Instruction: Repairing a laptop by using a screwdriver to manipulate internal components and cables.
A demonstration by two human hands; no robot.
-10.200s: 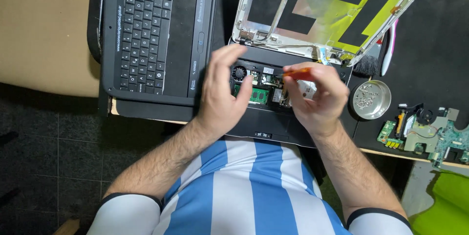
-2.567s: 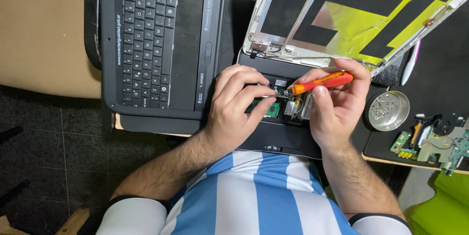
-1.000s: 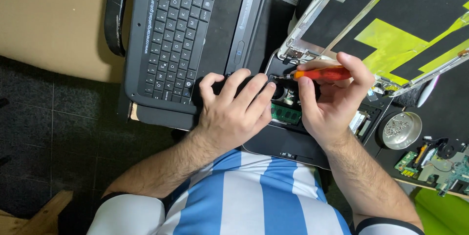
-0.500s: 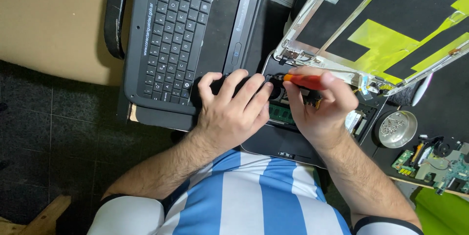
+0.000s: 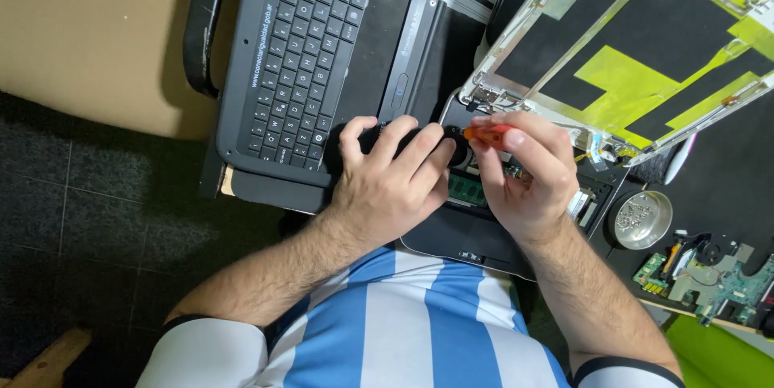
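Observation:
An opened black laptop base (image 5: 472,235) lies at the table's front edge, its green circuit board (image 5: 468,190) showing between my hands. My left hand (image 5: 387,182) rests flat on the base's left part, fingers spread towards the hinge. My right hand (image 5: 524,174) grips an orange-handled screwdriver (image 5: 488,133), held over the base near the hinge corner. The tip is hidden behind my fingers. The laptop's bare screen lid (image 5: 637,58), with black and yellow-green patches, leans back behind my right hand.
A detached black keyboard panel (image 5: 322,66) lies to the left on the brown table (image 5: 89,33). A small round metal dish (image 5: 641,219) and loose circuit boards (image 5: 709,275) lie at the right. Dark tiled floor (image 5: 97,235) is below left.
The screwdriver has swung from lying across to pointing down at the hinge corner, and my right hand closed over it. My left hand stays on the base.

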